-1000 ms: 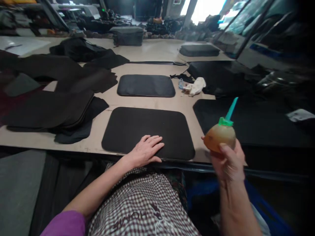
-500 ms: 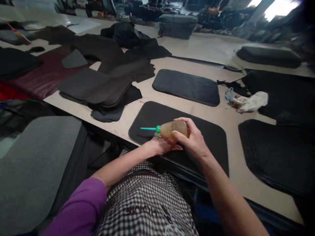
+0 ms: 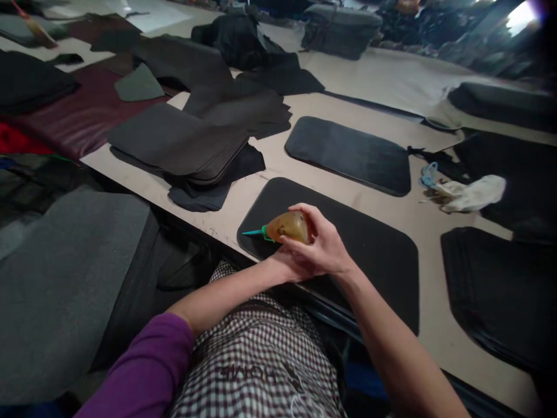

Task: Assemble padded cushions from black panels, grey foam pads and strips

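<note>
A squeeze bottle of amber liquid [image 3: 287,227] with a green collar and a thin teal nozzle lies tilted in my right hand [image 3: 324,241], its nozzle pointing left. My right fingers wrap round the bottle's base. My left hand [image 3: 293,264] is beneath it, close against the right hand; its fingers are mostly hidden. Both hands are over the near edge of a black rounded panel [image 3: 369,249] on the table. The nozzle tip is above the panel's left end.
Behind lies a second black panel [image 3: 348,154]. Stacked dark sheets [image 3: 174,139] are to the left, more black panels [image 3: 500,290] to the right. A white cloth bundle [image 3: 478,194] sits at the right. A grey-topped stack [image 3: 65,284] stands near left.
The bottle has moved slightly left and its nozzle now tips downward, nearer the panel. My left hand has shifted right under my right hand. The view has turned a little.
</note>
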{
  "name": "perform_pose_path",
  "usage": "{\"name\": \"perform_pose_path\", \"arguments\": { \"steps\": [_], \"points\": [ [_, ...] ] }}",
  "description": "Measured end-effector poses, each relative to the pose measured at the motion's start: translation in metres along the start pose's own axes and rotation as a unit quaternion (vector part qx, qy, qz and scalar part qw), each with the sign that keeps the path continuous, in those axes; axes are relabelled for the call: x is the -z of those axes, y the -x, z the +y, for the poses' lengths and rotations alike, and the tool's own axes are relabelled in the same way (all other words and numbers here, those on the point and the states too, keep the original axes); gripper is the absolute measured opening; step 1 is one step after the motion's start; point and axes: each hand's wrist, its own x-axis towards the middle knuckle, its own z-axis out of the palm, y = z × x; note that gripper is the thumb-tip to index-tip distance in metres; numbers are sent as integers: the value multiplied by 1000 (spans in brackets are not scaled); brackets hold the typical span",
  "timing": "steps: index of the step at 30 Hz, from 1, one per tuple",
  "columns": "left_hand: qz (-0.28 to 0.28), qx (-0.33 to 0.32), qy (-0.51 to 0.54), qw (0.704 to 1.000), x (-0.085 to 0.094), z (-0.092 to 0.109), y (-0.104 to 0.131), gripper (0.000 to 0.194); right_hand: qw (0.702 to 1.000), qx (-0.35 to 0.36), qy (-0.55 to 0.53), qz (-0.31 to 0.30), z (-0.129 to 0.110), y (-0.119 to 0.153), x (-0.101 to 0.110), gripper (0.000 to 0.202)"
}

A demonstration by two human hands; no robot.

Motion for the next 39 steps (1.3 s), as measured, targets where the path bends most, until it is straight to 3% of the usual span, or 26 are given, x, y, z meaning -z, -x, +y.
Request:
{"name": "perform_pose_path", "arguments": {
  "steps": [5, 9, 21, 25, 31, 39],
  "points": [
    [1, -4, -39, 999, 21, 8, 2, 59, 999, 13, 30, 14, -1, -10, 2, 55],
    [-11, -53, -77, 996, 32, 8, -1, 59, 997, 4, 58, 58, 6, -23, 6, 56],
    [24, -72, -99, 992, 53, 12, -2, 55, 958, -28, 132, 254, 60, -67, 15, 64],
    [23, -74, -96, 992, 52, 11, -2, 56, 944, -42, 162, 286, 74, -70, 20, 66],
    [42, -83, -109, 990, 47, 10, 0, 58, 924, -64, 209, 313, 83, -43, 56, 58],
    [41, -88, -121, 988, 43, 9, -1, 54, 872, -174, 275, 364, 92, 48, 148, 59]
  ]
}}
